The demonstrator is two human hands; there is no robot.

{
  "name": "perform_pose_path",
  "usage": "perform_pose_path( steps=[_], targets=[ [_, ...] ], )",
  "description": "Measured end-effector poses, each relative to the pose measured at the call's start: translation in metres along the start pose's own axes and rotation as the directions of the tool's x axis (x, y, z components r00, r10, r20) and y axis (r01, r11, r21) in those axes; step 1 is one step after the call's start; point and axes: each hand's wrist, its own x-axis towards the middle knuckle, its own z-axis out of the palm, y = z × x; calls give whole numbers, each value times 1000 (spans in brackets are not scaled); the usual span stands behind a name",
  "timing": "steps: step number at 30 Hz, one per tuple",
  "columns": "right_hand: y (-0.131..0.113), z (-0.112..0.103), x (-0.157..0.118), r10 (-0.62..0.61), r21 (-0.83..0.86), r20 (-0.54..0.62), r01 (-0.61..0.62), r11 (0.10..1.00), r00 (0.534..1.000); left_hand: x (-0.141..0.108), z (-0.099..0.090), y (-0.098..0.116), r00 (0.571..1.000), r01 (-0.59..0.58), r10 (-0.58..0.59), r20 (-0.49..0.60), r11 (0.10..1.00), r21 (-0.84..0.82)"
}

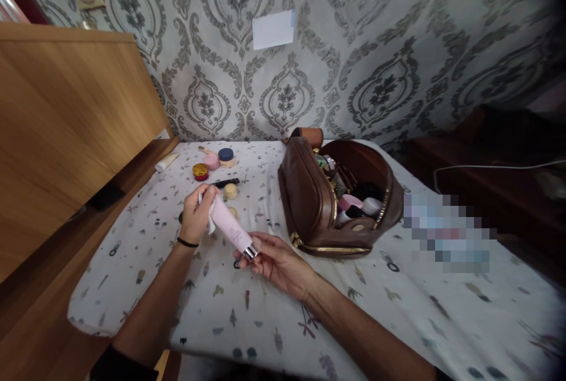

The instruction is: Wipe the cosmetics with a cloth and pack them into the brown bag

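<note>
A pale pink squeeze tube (230, 227) with a silver cap is held aslant between both hands. My left hand (197, 213) grips its upper end and pinches a white wipe (209, 223) against it. At the capped end, the fingers of my right hand (274, 260) are closed around the tube. Just beyond the left hand lie a small jar with a yellowish lid (230, 191) and a thin black item (226, 183). To the right of my hands, a brown leather cosmetic bag (305, 192) stands unzipped, with several cosmetics inside.
Further back on the patterned cloth (265, 310) are a red jar with a gold lid (200, 172), a pink jar (211, 161), a blue-lidded jar (226, 157) and a cream tube (167, 162). A wooden cabinet (75, 98) borders the left. At right lies a blurred-out item (448, 233).
</note>
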Motion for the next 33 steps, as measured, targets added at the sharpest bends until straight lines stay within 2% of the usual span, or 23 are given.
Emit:
perform_pose_path(
  steps=[3,5,9,15,18,22,25,29,33],
  targets=[
    [4,-1,0,-73,-147,-11,71,987,997,-2,7,0,996,80,-85,-32,986,-148],
    [7,-2,1,-147,-301,-6,138,943,989,-4,13,2,987,138,-153,-41,957,-256],
    [11,-2,2,-287,-555,-41,217,803,957,-13,26,7,971,192,-231,-58,902,-387],
    [14,1,1,-434,-776,-107,198,599,895,-25,40,13,948,262,-317,-24,823,-503],
    [12,2,0,-513,-855,-105,187,484,852,-31,47,16,926,337,-376,45,764,-551],
    [8,-1,-1,-616,-924,-29,215,317,787,-46,58,17,866,496,-433,250,682,-537],
    [7,-4,-1,-665,-949,6,214,233,747,-56,65,16,841,541,-432,326,686,-486],
    [7,-6,0,-662,-962,-1,180,205,750,-60,68,14,844,529,-393,366,722,-446],
    [7,-5,-2,-629,-958,19,194,211,777,-49,60,14,864,502,-403,302,742,-445]
  ],
)
